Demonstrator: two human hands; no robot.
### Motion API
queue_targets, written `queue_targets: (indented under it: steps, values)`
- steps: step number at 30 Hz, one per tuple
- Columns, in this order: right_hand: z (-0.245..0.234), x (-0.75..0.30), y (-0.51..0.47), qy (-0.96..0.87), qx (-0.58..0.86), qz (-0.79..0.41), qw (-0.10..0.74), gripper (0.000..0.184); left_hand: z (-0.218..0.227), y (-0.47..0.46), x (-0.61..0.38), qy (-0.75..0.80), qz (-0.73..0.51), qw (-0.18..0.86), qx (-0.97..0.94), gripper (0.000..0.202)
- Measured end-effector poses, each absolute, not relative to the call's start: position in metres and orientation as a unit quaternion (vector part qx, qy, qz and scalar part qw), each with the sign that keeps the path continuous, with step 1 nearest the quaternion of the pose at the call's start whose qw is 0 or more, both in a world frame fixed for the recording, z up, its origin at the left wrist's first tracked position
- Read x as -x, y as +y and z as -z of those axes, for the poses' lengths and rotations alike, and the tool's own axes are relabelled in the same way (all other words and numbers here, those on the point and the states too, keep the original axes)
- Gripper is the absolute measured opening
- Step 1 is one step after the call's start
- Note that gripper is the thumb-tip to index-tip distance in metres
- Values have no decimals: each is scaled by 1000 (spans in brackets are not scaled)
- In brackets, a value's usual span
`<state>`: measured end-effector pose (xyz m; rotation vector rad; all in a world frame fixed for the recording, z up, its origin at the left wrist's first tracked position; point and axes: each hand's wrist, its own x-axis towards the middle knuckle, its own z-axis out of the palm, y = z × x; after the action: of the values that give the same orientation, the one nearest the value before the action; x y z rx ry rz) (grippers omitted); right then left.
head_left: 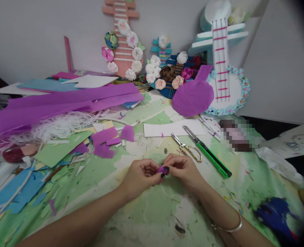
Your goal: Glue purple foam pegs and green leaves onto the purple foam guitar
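My left hand and my right hand meet low in the middle of the table, fingers curled and pinched together on a small purple piece of crepe paper. Both hands rest close to the green printed tablecloth. A silver bangle circles my right wrist. Gold-handled scissors lie just beyond my right hand, and a green utility knife lies beside them.
Long purple crepe strips and white string cover the left. Purple scraps, blue and green paper offcuts, a white card strip. Paper-flower guitar models and a purple guitar-shaped cutout stand at the back wall.
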<state>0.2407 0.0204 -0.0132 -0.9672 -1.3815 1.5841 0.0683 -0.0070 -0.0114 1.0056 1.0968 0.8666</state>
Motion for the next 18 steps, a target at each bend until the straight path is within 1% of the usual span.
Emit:
queue_targets:
  steps: [7,13,18]
  values:
    - [11,-239,18,-588,377,-575,426,4,10,-7,-68,477,-389,648,-448,22]
    - [9,-240,17,-579,390,-580,418,9,11,-8,-68,482,-388,625,-476,18]
    - [5,-243,18,-608,394,-560,403,5,13,-10,-68,488,-380,607,-500,14]
